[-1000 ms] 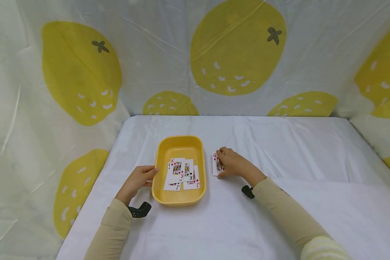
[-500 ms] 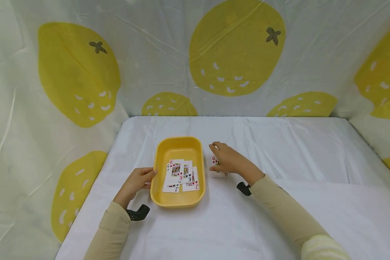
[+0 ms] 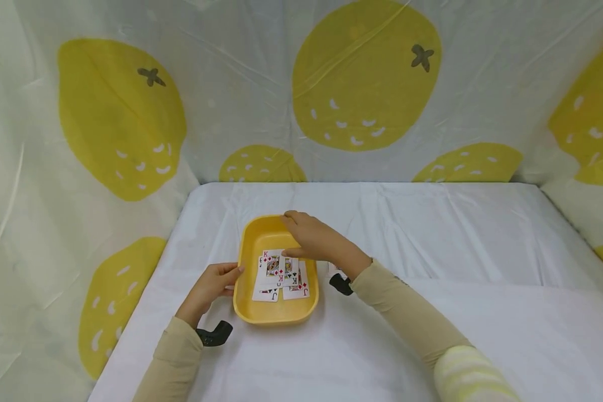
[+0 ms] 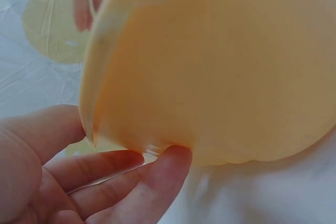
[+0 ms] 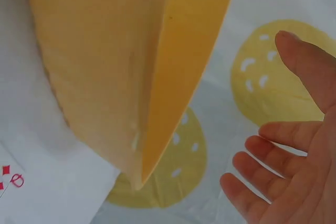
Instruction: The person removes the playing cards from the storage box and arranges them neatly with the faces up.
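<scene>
A yellow plastic tray (image 3: 276, 319) stands on the white cloth, with several playing cards (image 3: 273, 267) lying face up inside. The king of diamonds is on top; jacks and a black king show beneath. My left hand (image 3: 208, 290) pinches the tray's left side, thumb at the rim and fingers against the underside (image 4: 231, 103). Over the tray's right rim hovers my right hand (image 3: 317, 239), fingers spread and relaxed, holding nothing in the right wrist view. On the cloth right of the tray lies a red queen card (image 3: 334, 269), mostly hidden under my right wrist.
White cloth (image 3: 432, 234) covers the table around the tray. A curtain with a lemon print (image 3: 367, 78) hangs behind it and along both sides. A black wrist camera mount (image 3: 216, 335) sits on each forearm.
My right hand has let go of the queen of diamonds, lifted, and moved left over the tray's right rim. My left hand keeps its hold, and the cards in the tray look unchanged.
</scene>
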A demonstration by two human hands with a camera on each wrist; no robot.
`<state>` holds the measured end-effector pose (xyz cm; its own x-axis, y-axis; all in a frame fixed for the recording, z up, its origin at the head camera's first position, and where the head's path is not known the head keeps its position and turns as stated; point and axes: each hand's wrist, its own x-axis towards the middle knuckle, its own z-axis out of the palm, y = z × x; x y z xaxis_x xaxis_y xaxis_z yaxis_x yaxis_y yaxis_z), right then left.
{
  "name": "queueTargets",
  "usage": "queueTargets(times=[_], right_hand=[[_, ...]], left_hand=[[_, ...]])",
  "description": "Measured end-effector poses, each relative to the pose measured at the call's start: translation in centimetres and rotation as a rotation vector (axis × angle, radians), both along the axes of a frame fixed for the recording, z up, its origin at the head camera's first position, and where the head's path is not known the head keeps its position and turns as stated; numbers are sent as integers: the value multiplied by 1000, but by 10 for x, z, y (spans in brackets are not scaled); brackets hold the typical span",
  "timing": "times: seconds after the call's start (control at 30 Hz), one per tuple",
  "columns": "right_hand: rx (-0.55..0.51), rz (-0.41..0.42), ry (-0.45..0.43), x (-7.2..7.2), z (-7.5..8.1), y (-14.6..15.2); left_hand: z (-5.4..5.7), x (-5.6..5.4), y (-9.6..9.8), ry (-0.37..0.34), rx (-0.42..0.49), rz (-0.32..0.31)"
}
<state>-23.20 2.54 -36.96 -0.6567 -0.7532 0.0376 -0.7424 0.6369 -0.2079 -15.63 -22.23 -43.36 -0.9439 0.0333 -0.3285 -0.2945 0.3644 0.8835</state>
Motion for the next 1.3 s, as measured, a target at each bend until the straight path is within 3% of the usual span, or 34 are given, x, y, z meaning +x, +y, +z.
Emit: queueTargets(times=[0.23,0.53,0.8,1.07,1.3], right_hand=[[118,64,40,-1,0,-35],[215,57,21,-2,-7,-66],[286,-15,-79,-1,-23,-74],[359,-119,-186,0,-53,-77],[338,-139,-235,-1,-57,-77]], left_hand=[[0,1,2,4,-25,12],[-3,6,1,23,-10,21],[-2,5,3,37,35,1],[-2,6,4,37,52,3],[0,7,4,49,62,-2]])
